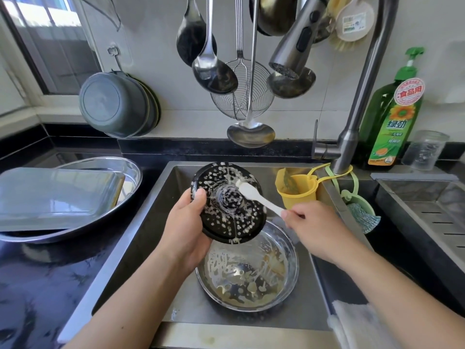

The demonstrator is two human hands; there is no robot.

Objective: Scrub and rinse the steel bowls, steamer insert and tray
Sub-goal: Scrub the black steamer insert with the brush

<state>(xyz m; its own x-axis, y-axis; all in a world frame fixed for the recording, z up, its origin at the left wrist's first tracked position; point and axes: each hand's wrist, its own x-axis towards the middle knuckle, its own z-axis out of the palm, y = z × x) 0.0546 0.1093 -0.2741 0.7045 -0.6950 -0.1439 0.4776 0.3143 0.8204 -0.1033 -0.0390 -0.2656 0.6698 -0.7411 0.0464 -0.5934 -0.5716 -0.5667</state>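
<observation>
Over the sink my left hand (pixel 187 224) grips the black perforated steamer insert (pixel 227 217) by its left rim, tilted toward me and flecked with foam. My right hand (pixel 312 229) pinches the handle of a white brush (pixel 256 196), whose head lies on the insert's upper middle. Below the insert a soapy steel bowl (pixel 247 270) sits in the sink basin (pixel 156 222). On the counter to the left, an upturned steel tray (pixel 55 195) rests in a wide steel bowl (pixel 125 170).
The faucet spray head (pixel 293 50) hangs above the sink, with ladles and a wire skimmer (pixel 241 96) on the wall. A yellow cup (pixel 298 195) hangs at the faucet base. A green detergent bottle (pixel 392 122) and drain rack (pixel 432 210) stand right.
</observation>
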